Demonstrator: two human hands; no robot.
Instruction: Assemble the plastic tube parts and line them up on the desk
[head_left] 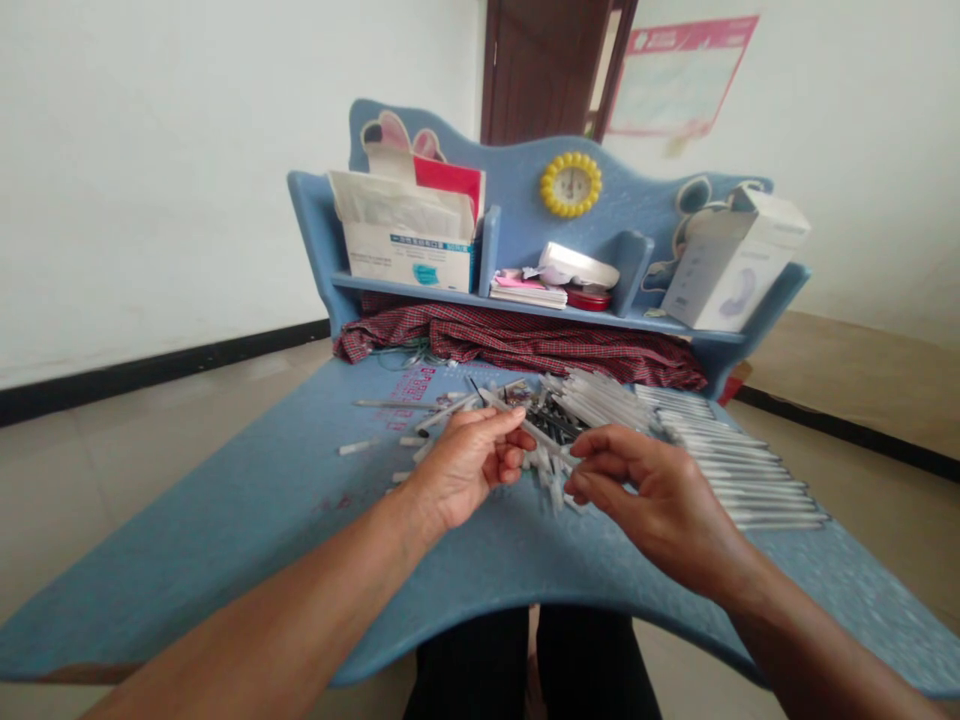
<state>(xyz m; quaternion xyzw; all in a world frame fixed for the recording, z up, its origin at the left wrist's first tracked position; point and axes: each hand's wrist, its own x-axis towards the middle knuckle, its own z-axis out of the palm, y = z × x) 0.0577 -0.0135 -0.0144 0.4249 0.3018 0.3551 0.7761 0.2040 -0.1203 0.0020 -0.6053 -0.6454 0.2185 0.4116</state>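
Observation:
My left hand (469, 460) is closed, its thumb and forefinger pinching a translucent white pen barrel (546, 441). The barrel slants down to the right, where the closed fingers of my right hand (649, 490) are at its lower end. Under and behind the hands lies a heap of loose pen parts, with clear pen caps (553, 490) and dark slim pieces (559, 420) among them. A bundle of clear barrels (600, 400) sits just beyond my right hand. To its right, pens with dark ends (750, 480) lie side by side in a row.
The blue desk (262, 520) has a raised shelf (420, 288) at its back. On it stand a mask box (409, 255), a white carton (739, 260) and a red round tin (589, 298). Checked cloth (525, 345) lies beneath. A yellow clock (571, 185) is on the backboard.

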